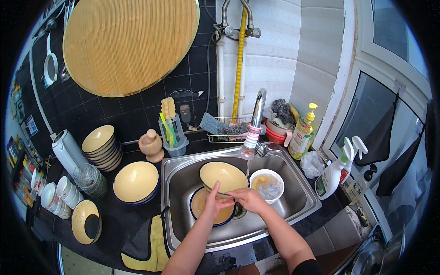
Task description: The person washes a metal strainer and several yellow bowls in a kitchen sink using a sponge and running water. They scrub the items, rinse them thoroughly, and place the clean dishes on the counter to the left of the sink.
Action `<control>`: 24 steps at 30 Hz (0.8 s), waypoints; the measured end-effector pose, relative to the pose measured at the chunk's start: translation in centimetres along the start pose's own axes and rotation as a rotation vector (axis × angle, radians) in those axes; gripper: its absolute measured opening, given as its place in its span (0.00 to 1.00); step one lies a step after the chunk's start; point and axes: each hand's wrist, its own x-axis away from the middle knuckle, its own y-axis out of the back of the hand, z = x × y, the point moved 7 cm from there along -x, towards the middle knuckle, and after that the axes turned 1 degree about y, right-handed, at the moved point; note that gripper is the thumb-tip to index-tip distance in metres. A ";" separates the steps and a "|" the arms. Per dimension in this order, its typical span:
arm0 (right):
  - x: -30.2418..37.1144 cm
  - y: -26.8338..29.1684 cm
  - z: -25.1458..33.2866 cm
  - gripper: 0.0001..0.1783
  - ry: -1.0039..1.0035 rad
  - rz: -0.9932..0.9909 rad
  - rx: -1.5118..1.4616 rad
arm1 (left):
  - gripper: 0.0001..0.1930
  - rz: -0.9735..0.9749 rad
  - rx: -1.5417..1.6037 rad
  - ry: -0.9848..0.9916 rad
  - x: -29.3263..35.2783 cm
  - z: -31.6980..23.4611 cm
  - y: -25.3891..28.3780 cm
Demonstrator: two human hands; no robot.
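Observation:
A cream bowl with a dark rim is tilted over the sink, its inside showing. My left hand grips its near edge, thumb at the rim. From the right, my right hand has its fingers on the same near edge; part of them is hidden. Water runs from the faucet past the bowl's right side. Below it, another cream bowl with a blue rim rests in the steel sink, partly covered by my hands. A white bowl with sudsy water stands to the right.
Left of the sink are a cream bowl, a stack of bowls, glass bowls and a yellow-black cloth. A wire rack stands behind the sink. A soap bottle and spray bottle stand right.

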 end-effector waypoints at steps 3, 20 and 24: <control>0.4 -1.3 -0.8 0.17 -0.134 0.191 -0.128 | 0.28 -0.011 0.025 -0.075 -1.6 1.2 2.3; 1.1 -5.2 -5.8 0.31 -0.275 0.424 0.161 | 0.32 0.033 -0.190 -0.046 -1.5 2.7 1.4; 1.8 -1.1 -7.4 0.41 -0.484 0.119 0.684 | 0.33 -0.012 -0.215 -0.108 -0.5 1.9 0.2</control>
